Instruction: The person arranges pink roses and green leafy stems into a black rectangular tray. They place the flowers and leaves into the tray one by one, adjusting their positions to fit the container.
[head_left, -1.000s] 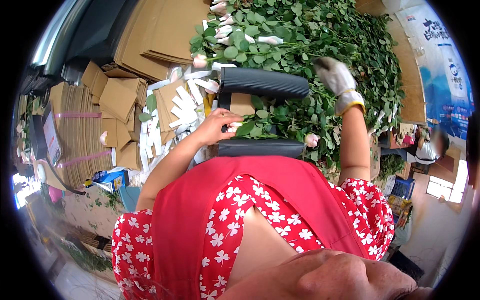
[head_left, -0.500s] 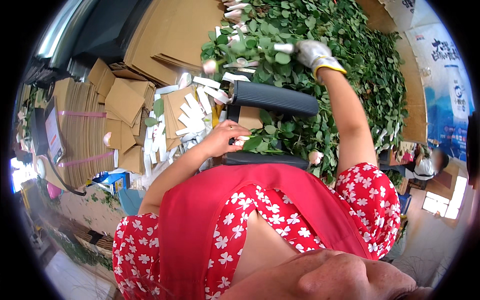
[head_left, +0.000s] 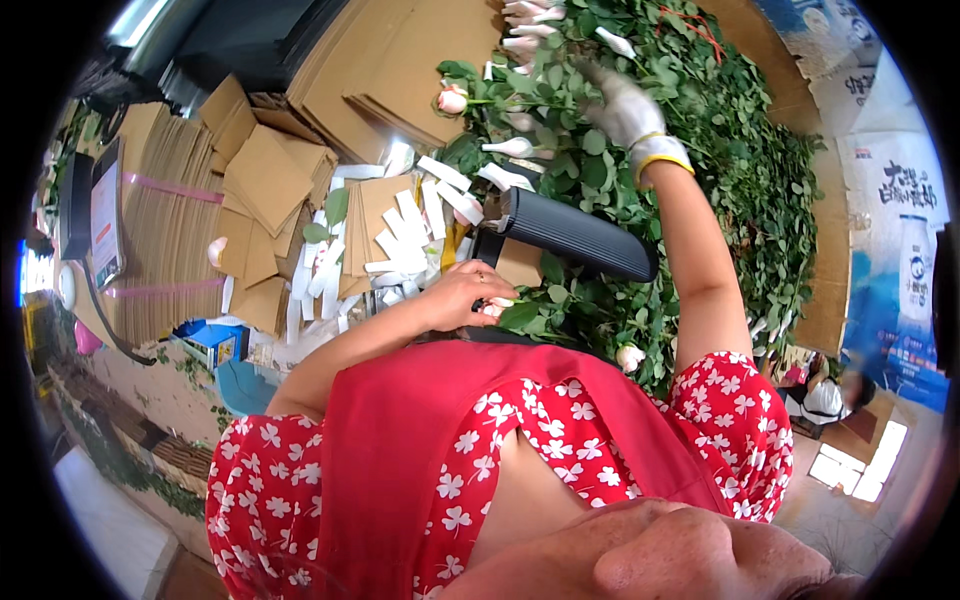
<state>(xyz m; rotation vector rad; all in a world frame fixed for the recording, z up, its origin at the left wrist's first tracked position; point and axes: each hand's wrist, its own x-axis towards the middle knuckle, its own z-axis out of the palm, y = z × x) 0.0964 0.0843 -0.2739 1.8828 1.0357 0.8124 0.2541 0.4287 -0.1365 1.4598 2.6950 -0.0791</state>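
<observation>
My left hand (head_left: 468, 298) is bare and wears a ring. Its fingers curl around a pale rose head (head_left: 497, 306) with green leaves beside it, close to the red apron. My right hand (head_left: 625, 115), in a whitish glove with a yellow cuff, reaches over the leafy rose stems (head_left: 690, 150); its fingers are stretched out and slightly blurred, with nothing visibly gripped. A pink rose (head_left: 452, 98) lies to its left, and roses in white sleeves (head_left: 512, 147) lie nearby. Between my hands stands a black ribbed padded bar (head_left: 580, 235). Another pale rose (head_left: 629, 358) rests near my right elbow.
White paper strips (head_left: 408, 225) and cardboard pieces (head_left: 270, 185) are scattered at the left. Beyond them stand a strapped cardboard stack (head_left: 165, 215) and a screen on a stand (head_left: 107, 215). Large cardboard sheets (head_left: 400, 70) lie at the far side. Another person (head_left: 825, 400) is at the right.
The view has shifted. My right hand has moved left over the stems, its fingers now stretched out. The pink rose, blurred before, now lies still farther away. My left hand keeps its hold.
</observation>
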